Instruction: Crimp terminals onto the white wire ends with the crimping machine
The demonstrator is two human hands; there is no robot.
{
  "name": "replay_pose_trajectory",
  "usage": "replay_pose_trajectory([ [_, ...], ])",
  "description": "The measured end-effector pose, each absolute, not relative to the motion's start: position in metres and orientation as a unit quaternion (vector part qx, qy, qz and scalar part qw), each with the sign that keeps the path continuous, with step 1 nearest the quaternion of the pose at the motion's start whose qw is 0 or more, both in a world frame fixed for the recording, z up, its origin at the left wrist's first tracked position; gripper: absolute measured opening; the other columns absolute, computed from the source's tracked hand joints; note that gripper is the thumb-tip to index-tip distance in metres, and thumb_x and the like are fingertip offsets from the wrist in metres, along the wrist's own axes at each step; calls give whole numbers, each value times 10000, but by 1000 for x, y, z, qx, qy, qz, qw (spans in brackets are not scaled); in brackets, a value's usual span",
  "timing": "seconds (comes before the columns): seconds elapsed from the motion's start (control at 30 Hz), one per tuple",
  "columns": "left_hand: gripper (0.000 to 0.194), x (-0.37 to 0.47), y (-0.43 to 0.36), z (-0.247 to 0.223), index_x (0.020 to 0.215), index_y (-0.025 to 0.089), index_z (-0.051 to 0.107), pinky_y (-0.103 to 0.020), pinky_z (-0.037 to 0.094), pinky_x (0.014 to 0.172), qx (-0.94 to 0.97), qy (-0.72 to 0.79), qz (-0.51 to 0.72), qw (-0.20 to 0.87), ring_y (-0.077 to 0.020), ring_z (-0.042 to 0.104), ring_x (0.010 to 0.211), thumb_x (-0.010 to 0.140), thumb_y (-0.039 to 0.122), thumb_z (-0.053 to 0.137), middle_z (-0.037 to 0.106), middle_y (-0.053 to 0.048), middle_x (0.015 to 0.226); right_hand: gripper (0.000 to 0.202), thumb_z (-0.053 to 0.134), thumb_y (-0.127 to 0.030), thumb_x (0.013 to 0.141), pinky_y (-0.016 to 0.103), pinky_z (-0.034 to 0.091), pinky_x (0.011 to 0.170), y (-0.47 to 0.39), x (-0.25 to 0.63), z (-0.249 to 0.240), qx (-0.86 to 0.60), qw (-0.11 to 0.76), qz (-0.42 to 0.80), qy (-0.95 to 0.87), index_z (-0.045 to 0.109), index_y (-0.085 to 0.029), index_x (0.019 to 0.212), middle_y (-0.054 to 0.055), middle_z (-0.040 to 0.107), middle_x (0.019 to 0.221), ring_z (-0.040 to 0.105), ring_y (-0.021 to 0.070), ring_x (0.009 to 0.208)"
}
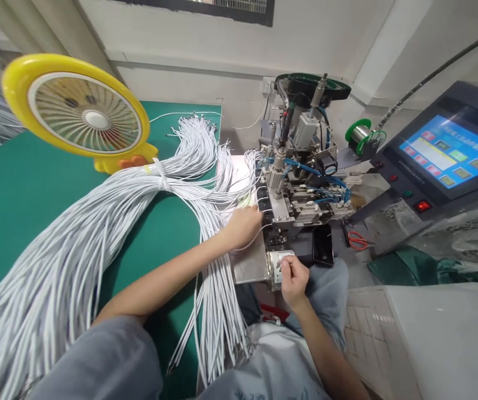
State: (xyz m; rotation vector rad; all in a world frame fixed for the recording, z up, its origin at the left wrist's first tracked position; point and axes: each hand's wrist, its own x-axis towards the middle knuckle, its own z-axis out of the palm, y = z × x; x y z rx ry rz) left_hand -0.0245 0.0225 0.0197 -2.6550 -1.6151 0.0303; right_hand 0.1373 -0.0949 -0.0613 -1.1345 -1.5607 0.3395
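A yellow fan [142, 147] stands on the green table [34, 194] beside white cables [114, 205], tied together and reaching right to the machine [280, 203]. The left hand [245, 226] bends over cables at its edge, pinch hidden; the right hand [295, 280] is curled, thumb against fingers, left of a phone [322, 245] and red scissors [357, 240].

Left hand [242, 228] and right hand [295, 281] made two. White cables [59, 278] were too many to count. Was one each: duck fan [96, 119], touch screen [451, 153], black phone [322, 244], wire spool [360, 134], pair red scissors [357, 240].
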Motion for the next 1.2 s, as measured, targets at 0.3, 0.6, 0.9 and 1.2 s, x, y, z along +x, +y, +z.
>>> replay_pose_trajectory([
  [0.3, 400, -74, 100, 13, 1181, 117, 528, -379, 376, 873, -809, -585, -5, 49, -277, 519, 1046, 869, 347, 430, 545, -158, 1146, 188, 434, -128, 841, 231, 327, 468, -94, 130, -75, -468, 548, 33, -693, 500, -181, 673, -30, 449, 526, 414, 103, 443],
  [0.6, 538, -62, 133, -1, 1276, 76, 446, -465, 327, 988, -780, -624, -12, 56, -308, 426, 1193, 852, 399, 523, 481, -196, 1272, 178, 450, -125, 836, 225, 307, 455, -95, 129, -81, -466, 553, 14, -690, 506, -178, 676, -40, 421, 515, 384, 94, 431],
  [0.9, 349, -52, 192, -2, 1177, 147, 517, -420, 497, 849, -729, -678, -62, 73, -206, 562, 1014, 884, 335, 527, 544, -93, 1175, 203, 438, -126, 846, 231, 283, 449, -94, 127, -82, -468, 547, 8, -694, 474, -184, 655, -48, 376, 511, 345, 92, 426],
  [1.2, 347, -80, 211, -14, 1174, 147, 518, -415, 500, 843, -755, -651, -76, 27, -203, 565, 1005, 885, 339, 524, 548, -92, 1167, 186, 444, -123, 841, 235, 301, 466, -94, 126, -82, -457, 551, -1, -698, 492, -180, 670, -45, 392, 506, 382, 101, 441],
])
